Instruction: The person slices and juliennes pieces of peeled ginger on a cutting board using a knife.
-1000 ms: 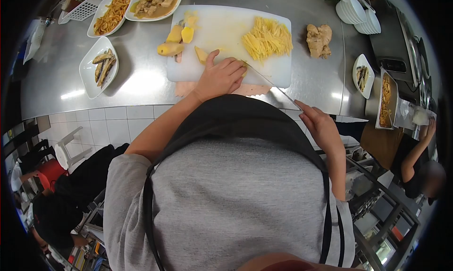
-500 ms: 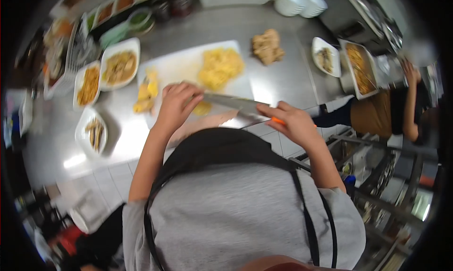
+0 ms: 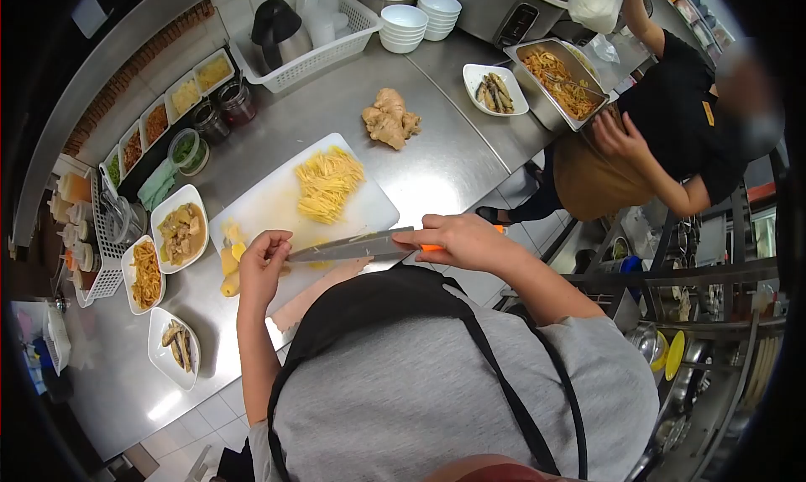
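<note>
My right hand (image 3: 453, 243) grips the orange handle of a kitchen knife (image 3: 340, 249), its blade lying crosswise above the board's near edge. At the blade's tip, my left hand (image 3: 262, 262) has its fingers curled and pinched together; whether anything is between them is hidden. Thin yellow shreds, apparently ginger (image 3: 329, 185), lie heaped on the white cutting board (image 3: 369, 206). Peeled ginger pieces (image 3: 230, 272) sit beside my left hand on the board's left end. A whole unpeeled ginger root (image 3: 390, 119) rests on the steel counter beyond the board.
White dishes of food (image 3: 179, 230) stand at the left, with a dish of fish (image 3: 495, 90) and a steel tray of noodles (image 3: 561, 75) at the back right. Stacked bowls (image 3: 403, 28) and a white basket (image 3: 323, 58) line the back. A co-worker (image 3: 621, 159) holds a plastic bag (image 3: 599, 5).
The view has turned and grown sharper. My left hand has shifted from alongside the blade to its tip. The co-worker's raised hand now holds a plastic bag.
</note>
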A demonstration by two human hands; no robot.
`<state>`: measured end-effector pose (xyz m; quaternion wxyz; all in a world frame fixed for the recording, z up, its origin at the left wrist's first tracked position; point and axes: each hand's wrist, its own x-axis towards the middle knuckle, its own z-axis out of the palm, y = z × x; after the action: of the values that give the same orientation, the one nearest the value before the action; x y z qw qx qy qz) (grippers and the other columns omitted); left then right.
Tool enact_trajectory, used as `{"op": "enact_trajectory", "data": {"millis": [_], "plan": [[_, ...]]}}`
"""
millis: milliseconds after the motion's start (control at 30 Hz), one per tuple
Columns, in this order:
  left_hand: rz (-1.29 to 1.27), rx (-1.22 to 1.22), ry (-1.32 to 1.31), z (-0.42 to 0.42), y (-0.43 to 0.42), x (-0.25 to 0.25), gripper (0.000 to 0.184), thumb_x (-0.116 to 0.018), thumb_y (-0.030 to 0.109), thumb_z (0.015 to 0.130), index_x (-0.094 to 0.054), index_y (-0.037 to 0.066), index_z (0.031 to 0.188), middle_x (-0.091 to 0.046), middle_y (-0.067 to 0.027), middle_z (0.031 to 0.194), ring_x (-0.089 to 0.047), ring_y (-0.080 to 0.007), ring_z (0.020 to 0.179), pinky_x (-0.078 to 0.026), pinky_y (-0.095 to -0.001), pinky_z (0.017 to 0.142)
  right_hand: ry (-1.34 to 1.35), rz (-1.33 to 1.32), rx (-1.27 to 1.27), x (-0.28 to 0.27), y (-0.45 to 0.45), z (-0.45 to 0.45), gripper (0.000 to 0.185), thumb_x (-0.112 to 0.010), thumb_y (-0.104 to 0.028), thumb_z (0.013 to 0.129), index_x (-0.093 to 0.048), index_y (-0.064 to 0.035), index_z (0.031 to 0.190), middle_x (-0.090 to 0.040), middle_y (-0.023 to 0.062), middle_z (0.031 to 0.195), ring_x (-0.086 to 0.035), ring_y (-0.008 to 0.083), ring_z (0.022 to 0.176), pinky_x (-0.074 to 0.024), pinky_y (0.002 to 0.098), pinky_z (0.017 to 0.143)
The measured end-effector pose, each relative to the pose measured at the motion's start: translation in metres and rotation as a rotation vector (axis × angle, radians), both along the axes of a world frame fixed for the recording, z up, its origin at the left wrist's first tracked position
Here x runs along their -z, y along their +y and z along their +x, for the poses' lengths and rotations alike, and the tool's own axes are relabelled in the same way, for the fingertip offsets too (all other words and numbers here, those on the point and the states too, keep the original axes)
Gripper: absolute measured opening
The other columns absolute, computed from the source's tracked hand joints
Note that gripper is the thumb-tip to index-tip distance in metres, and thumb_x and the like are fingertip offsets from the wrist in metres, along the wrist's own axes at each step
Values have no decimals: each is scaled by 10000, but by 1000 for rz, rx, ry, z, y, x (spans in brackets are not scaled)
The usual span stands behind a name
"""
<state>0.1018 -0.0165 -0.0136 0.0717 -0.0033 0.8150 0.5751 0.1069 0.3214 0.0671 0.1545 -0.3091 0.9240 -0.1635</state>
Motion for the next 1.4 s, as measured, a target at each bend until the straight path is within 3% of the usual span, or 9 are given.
{"op": "enact_trajectory", "data": {"millis": [100,200,333,400,533,600,733,1033,1400], "plan": [[27,-61,33,-3,-14,5,152,-599,29,873,-643,17,1018,-623,-26,879,-564,-94,771,-466,-237,729,-18,-8,1,2,-1,1,404,-603,-331,863,-544,-247,1254,-581,58,912,-630,261,775,-511,393,681],[-330,-167,332,-5,-28,-7,193,-556,-17,859,-645,10,1028,-629,-106,886,-608,-220,823,-486,-283,761,-51,-10,49,-3,-1,-2,405,-608,-340,859,-547,-243,1248,-592,49,937,-634,262,803,-515,391,700],[-671,-136,593,-9,-42,-13,216,-529,-27,858,-649,14,1032,-621,-123,941,-597,-258,882,-494,-308,749,-23,-13,49,-3,0,-9,414,-613,-345,854,-543,-250,1251,-595,45,948,-635,261,807,-516,389,706],[-591,-356,287,-5,-34,-23,228,-515,-26,855,-653,20,1031,-613,-128,1024,-583,-279,942,-484,-342,788,-27,-17,55,-2,0,-10,421,-621,-346,847,-545,-248,1250,-595,43,949,-635,258,819,-514,389,717],[-626,-334,342,-9,-48,-2,248,-523,-27,840,-641,23,1052,-595,-127,1086,-571,-303,972,-463,-365,833,-53,-42,59,6,2,-8,421,-617,-353,849,-547,-249,1251,-598,42,959,-634,260,839,-512,390,734],[-722,-304,617,-11,-47,3,255,-541,1,831,-641,39,1062,-591,-120,1088,-558,-305,1000,-416,-399,897,-81,-29,96,6,4,-6,416,-608,-361,856,-555,-233,1248,-609,47,972,-631,263,856,-508,386,747],[-796,-157,492,-9,-18,-10,319,-581,68,807,-613,97,1122,-589,-84,1131,-526,-264,1080,-339,-436,964,-33,-88,161,6,26,-7,407,-610,-349,857,-574,-191,1231,-626,73,977,-627,267,864,-503,379,751],[-888,286,336,-10,30,6,472,-738,200,705,-599,96,1144,-579,-63,1085,-530,-260,1041,-330,-445,940,39,-165,313,7,46,-8,405,-615,-318,854,-579,-165,1227,-624,96,960,-623,287,867,-492,387,764],[-777,377,235,-24,31,11,284,-741,109,688,-571,72,913,-570,-77,959,-546,-285,962,-450,-409,791,-37,-208,262,29,47,-3,443,-629,-319,857,-564,-151,1262,-626,122,971,-611,298,889,-483,380,780]]}}
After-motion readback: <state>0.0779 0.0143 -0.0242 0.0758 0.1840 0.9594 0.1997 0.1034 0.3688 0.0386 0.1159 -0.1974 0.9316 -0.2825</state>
